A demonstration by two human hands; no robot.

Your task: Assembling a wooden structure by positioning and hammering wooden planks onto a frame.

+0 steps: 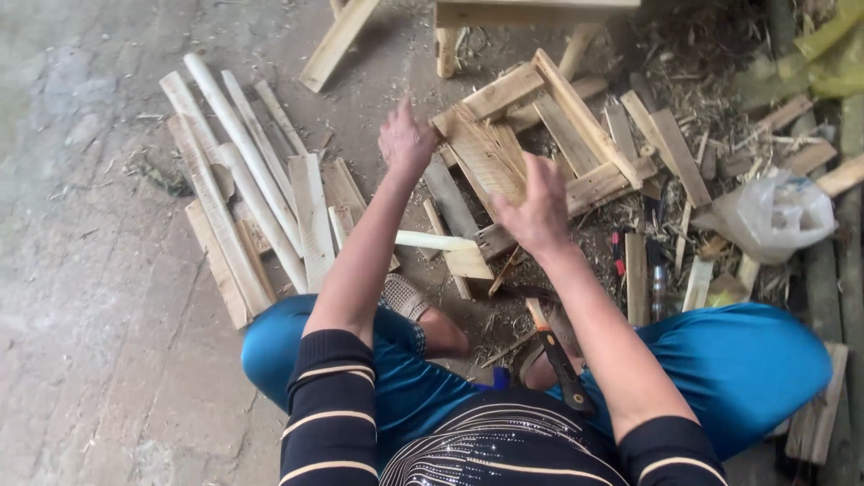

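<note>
Bare floor (81, 270) at the left gives free room. Ahead, the wooden frame (549, 126) and split sticks (252, 189) block the way; a plastic bag (778, 216) crowds the right.

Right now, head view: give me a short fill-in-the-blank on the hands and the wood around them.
1. Both hands, left hand and right hand, are raised over a slatted wooden ____ lying on the ground.
2. The pile of split wood pieces lies on the person's ____ side.
3. The tool with the black handle rests between the person's ____.
4. The plastic bag at the right is ____ in colour.

Missing words: frame; left; knees; white
</note>
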